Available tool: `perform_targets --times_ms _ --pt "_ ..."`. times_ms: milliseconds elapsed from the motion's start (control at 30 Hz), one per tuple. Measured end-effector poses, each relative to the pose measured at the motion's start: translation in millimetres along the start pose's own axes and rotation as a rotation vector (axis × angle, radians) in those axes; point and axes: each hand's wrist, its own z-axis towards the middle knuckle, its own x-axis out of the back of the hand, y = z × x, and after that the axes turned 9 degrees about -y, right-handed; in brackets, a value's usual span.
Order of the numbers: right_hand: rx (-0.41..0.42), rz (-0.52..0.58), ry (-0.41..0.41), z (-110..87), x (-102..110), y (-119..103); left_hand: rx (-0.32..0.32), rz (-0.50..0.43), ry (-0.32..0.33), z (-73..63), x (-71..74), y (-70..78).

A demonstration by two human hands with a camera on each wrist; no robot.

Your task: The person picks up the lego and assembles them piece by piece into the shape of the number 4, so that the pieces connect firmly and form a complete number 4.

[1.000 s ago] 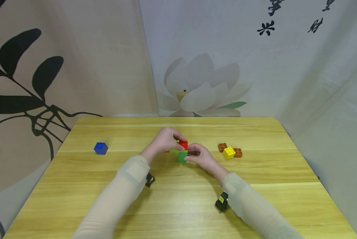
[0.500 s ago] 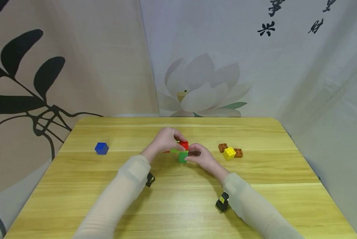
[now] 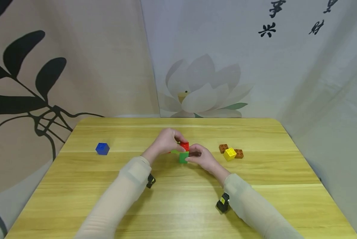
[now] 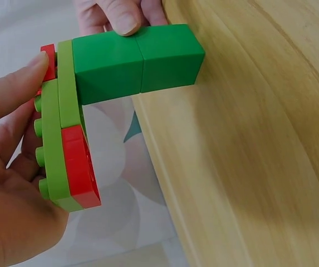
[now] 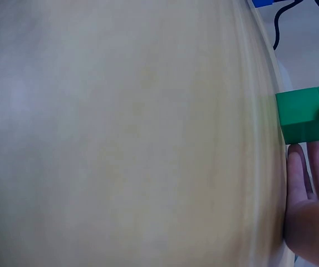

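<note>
Two dark green bricks (image 4: 109, 67), stacked, stand on the table with light green bricks (image 4: 52, 139) lying across their top and jutting out to one side. On top sits a red brick (image 3: 184, 146), which my left hand (image 3: 166, 141) pinches between thumb and fingers. A second red brick (image 4: 80, 167) hangs under the jutting end, seen in the left wrist view. My right hand (image 3: 203, 158) grips the dark green bricks from the right side, its thumb on their near face. The left hand covers part of the light green bricks in the head view.
A blue brick (image 3: 102, 149) lies to the left on the wooden table (image 3: 178, 205). To the right, a yellow brick (image 3: 229, 154) is beside two brown bricks (image 3: 239, 153). Behind the table's far edge hangs a printed cloth (image 3: 115, 66).
Both hands keep their hold on the bricks with hardly any movement. Only the head view shifts slightly.
</note>
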Motion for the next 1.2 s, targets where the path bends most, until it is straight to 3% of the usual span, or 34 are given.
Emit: perform_targets --times_ms 167,467,700,867,1067,1200 --pt "0.001 0.0 -0.009 -8.1 -3 -18 -0.024 0.009 0.013 -1.0 -1.8 -1.5" --pt "-0.007 0.003 -0.014 -9.9 -3 -21 -0.018 0.04 0.006 0.7 -4.3 -2.0" --pt "-0.017 -0.001 -0.015 2.5 1 5 0.011 0.045 -0.007 -0.5 -2.4 -0.5" --pt "0.0 -0.013 -0.002 3.8 1 10 0.015 0.02 0.002 -1.0 -2.0 0.7" --pt "0.006 -0.027 0.012 2.7 2 8 -0.013 0.076 -0.002 -1.1 -2.3 0.4" --pt "0.011 -0.022 0.003 2.5 2 9 -0.065 0.132 -0.007 -3.2 -1.8 -2.6"
